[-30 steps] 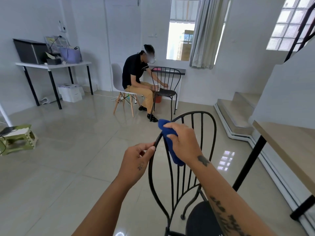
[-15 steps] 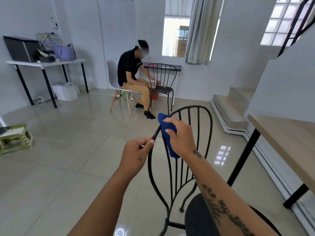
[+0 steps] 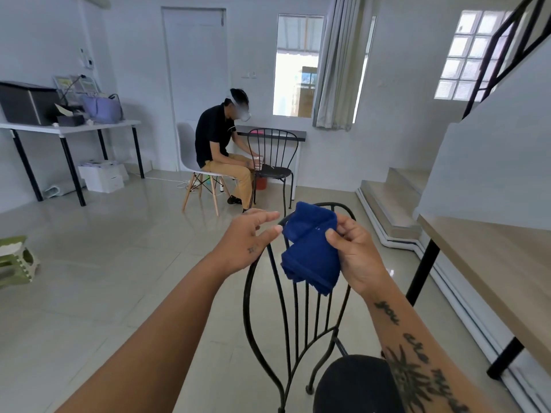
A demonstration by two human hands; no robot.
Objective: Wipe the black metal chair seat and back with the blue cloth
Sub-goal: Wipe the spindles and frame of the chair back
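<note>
The black metal chair [image 3: 293, 320] stands right in front of me, its curved wire back towards me and its round dark seat [image 3: 354, 383] at the bottom right. My right hand [image 3: 356, 257] holds the folded blue cloth [image 3: 311, 248] in front of the top of the backrest, thumb and fingers gripping its right edge. My left hand [image 3: 246, 238] hovers just left of the cloth with fingers straight and spread, holding nothing; its thumb tip is close to the cloth's left edge.
A wooden table [image 3: 501, 269] with black legs stands close on my right. Steps [image 3: 393, 198] rise behind it. Across the room a seated person [image 3: 222, 150] works at a second black chair [image 3: 272, 162]. A green stool [image 3: 13, 260] sits far left.
My right hand lifted the cloth off the backrest rim and turned it to face me. My left hand let go of the rim and opened beside the cloth.
</note>
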